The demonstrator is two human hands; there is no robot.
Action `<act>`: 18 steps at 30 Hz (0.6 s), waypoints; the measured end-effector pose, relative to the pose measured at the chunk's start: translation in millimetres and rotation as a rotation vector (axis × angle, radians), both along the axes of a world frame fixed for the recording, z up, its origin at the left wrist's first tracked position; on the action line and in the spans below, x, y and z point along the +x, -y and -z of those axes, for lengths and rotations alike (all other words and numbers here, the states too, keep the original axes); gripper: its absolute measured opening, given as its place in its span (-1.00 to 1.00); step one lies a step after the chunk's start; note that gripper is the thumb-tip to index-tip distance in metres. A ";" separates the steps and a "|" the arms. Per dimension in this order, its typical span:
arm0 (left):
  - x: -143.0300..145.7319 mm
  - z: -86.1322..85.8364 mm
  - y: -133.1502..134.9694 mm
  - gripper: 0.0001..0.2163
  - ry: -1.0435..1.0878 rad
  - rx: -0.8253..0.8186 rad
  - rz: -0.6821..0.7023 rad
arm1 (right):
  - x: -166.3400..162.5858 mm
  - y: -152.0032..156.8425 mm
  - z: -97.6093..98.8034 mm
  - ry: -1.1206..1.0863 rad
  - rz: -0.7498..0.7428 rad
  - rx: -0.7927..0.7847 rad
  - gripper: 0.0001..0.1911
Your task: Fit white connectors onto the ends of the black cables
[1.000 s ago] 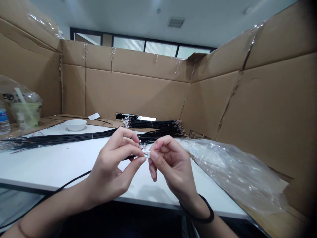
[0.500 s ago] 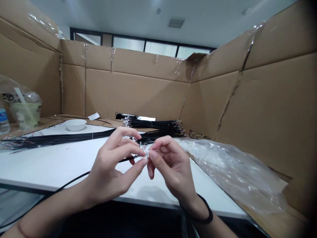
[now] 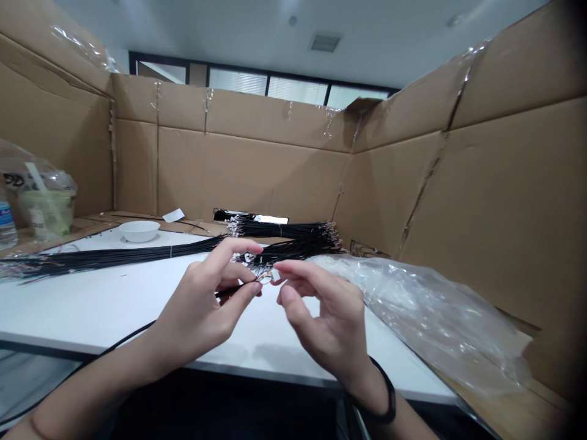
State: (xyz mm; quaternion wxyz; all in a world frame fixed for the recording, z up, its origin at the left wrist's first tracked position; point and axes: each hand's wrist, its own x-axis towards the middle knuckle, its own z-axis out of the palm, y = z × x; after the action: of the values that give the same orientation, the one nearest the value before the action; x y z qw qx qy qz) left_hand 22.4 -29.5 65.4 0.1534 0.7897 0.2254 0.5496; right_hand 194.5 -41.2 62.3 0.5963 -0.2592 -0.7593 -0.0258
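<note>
**Wire (image 3: 229, 291) pinched in left hand (image 3: 202, 302), right hand (image 3: 323, 321) loose beside it**

Near the middle of the frame, the left thumb (image 3: 250, 289) and fingers (image 3: 233, 247) close on the black wire, which trails toward the lower left. A small white connector (image 3: 276, 275) sits just past those fingertips, with thin leads running to it. The right fingers (image 3: 312, 275) are curved and apart, closed on nothing, their tips just beside the connector. A black band (image 3: 389, 391) circles the right wrist.

Behind the hands, a bundle of black wires (image 3: 284, 229) lies on a white table (image 3: 92, 305), and a longer bundle (image 3: 114, 256) stretches in from the left edge. A white bowl (image 3: 140, 231) stands beyond it. A clear plastic bag (image 3: 435, 318) lies at the right, and cardboard walls (image 3: 252, 174) surround everything.
</note>
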 end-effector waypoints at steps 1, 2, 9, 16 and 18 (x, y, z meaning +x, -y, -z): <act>0.1 0.5 0.0 -0.70 -0.002 0.006 -0.001 | 0.0 0.7 0.3 0.051 0.080 0.086 -0.80; 0.2 1.1 0.1 -0.69 -0.004 0.011 0.001 | -0.3 1.1 0.6 0.090 0.148 0.152 -0.79; 0.6 5.3 0.7 -0.70 -0.057 0.056 -0.060 | -3.0 -1.9 2.1 0.128 0.273 0.344 -0.81; 1.2 7.4 0.5 -0.71 -0.080 0.094 -0.046 | -2.8 -3.8 2.1 0.125 0.253 0.375 -0.84; 1.2 7.7 0.5 -0.71 -0.092 0.106 -0.043 | -3.0 -3.2 2.9 0.126 0.261 0.373 -0.86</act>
State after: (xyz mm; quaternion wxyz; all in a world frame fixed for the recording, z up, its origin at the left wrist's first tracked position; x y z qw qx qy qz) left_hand 23.5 -30.0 57.7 0.0890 0.8160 0.2197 0.5271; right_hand 191.5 -38.0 59.3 0.5769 -0.2384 -0.7372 -0.2585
